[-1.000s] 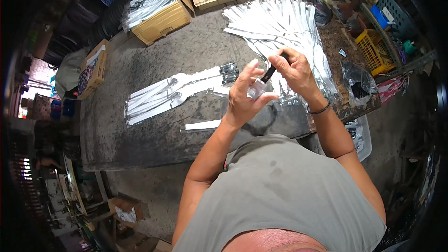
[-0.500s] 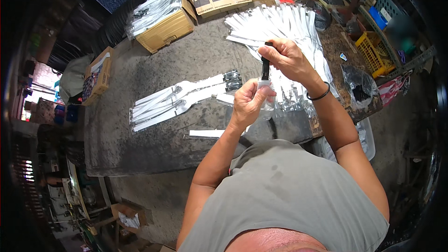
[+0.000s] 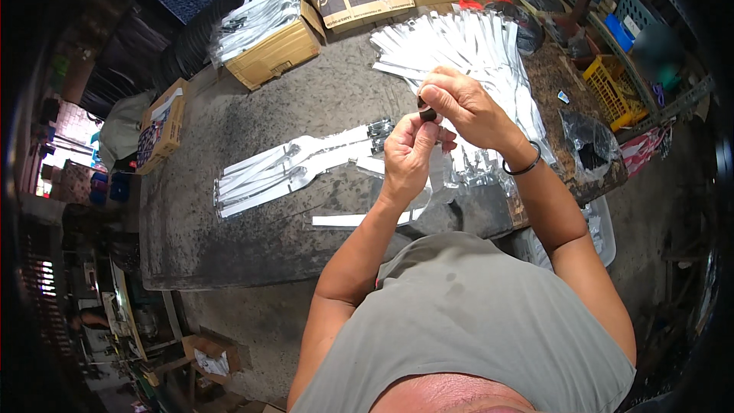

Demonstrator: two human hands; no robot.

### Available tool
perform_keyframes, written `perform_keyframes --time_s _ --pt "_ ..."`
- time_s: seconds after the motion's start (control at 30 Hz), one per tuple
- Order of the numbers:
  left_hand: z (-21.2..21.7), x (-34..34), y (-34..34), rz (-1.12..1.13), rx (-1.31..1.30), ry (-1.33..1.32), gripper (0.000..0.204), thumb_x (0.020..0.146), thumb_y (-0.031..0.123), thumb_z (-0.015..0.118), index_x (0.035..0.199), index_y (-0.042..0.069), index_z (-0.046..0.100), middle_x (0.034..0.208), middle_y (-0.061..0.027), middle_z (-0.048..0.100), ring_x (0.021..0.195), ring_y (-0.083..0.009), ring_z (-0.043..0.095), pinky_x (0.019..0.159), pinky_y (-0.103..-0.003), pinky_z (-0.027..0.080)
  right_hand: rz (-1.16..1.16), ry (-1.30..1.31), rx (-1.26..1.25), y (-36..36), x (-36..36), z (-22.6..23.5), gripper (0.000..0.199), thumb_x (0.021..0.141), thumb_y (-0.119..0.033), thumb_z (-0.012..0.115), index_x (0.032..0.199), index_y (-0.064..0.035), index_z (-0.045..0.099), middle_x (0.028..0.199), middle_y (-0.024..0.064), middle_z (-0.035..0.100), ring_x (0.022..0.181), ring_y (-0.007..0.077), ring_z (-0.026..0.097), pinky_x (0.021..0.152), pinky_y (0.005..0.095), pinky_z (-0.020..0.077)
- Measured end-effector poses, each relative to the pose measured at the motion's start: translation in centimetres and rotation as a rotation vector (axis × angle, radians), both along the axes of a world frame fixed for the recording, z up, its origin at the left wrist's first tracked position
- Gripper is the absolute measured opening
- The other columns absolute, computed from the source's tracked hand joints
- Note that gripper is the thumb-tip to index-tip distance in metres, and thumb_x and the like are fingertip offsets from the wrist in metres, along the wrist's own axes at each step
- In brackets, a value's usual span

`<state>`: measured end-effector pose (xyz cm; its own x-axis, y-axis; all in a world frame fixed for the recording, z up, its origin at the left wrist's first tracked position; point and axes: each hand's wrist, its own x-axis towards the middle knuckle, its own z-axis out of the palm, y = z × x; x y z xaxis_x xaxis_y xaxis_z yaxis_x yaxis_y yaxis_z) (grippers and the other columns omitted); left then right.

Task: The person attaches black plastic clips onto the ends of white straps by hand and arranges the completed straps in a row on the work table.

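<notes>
Over the near middle of the table, my left hand point(image 3: 407, 154) is closed in a pinch on a short black strip point(image 3: 428, 115). My right hand point(image 3: 468, 107) grips the same strip just above it, its thumb and fingers bent over the upper end. Most of the strip is hidden by the fingers. Below my left hand, a white strap point(image 3: 336, 221) lies near the table's front edge; its link to the black strip cannot be made out. To the left rests a bundle of white straps point(image 3: 294, 160) with dark ends. Beyond my right hand spreads a larger fanned pile of white straps point(image 3: 466, 42).
Cardboard boxes with white straps stand along the back, one brown box point(image 3: 275, 57) at the left. A smaller carton point(image 3: 160, 126) sits at the left edge. On the right are a clear bag point(image 3: 589, 145) holding something black, and a yellow basket point(image 3: 614, 92).
My hands have come closer together, and the black strip, which stood long and upright, now shows only as a short bent piece between my fingers. The white strap near the front edge has shifted slightly.
</notes>
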<state>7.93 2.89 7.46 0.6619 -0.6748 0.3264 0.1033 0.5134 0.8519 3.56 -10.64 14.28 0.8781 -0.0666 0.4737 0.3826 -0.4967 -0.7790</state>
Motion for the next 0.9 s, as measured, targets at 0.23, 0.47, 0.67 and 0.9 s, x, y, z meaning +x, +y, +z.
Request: perform_keyframes --time_s 0.23,0.47,0.67,0.9 --pt "0.3 -0.3 -0.8 0.023 -0.036 0.034 0.020 0.096 0.019 0.047 0.099 -0.001 0.051 0.081 -0.0085 0.063 0.074 -0.0142 0.063 0.067 -0.026 0.052 -0.031 0.022 -0.069 -0.6 -0.4 0.7 0.018 0.087 -0.016 0.061 0.081 0.0010 0.056 0.071 0.0018 0.046 0.061 0.0089 0.046 0.054 0.0249 0.0383" --pt "0.4 -0.1 0.0 -0.123 -0.063 0.217 0.037 0.094 0.037 0.046 0.104 0.001 0.051 0.085 -0.0109 0.061 0.074 -0.0184 0.062 0.067 -0.032 0.052 0.060 0.167 -0.106 0.3 -1.8 2.6 0.013 0.080 -0.008 0.065 0.085 0.0016 0.058 0.073 0.0061 0.053 0.058 0.0121 0.054 0.054 0.0242 0.0443" --pt "0.1 1.0 1.5 -0.593 0.262 -0.260 0.047 0.082 0.039 0.062 0.110 0.002 0.055 0.101 -0.0094 0.061 0.096 -0.0171 0.056 0.084 -0.031 0.044 -0.097 -0.131 0.036 -0.5 -4.6 4.2 0.010 0.080 -0.002 0.064 0.087 0.0019 0.059 0.081 0.0050 0.056 0.062 0.0075 0.049 0.054 0.0207 0.0396" --pt "1.6 -0.5 3.1 -1.056 0.334 -0.325 0.070 0.070 0.048 0.072 0.120 0.003 0.053 0.115 -0.0123 0.057 0.112 -0.0236 0.050 0.096 -0.036 0.036 -0.611 -0.793 -1.136 -8.3 -9.4 10.8 0.011 0.087 -0.004 0.055 0.096 0.0005 0.059 0.082 0.0051 0.055 0.064 0.0114 0.050 0.063 0.0254 0.0448"
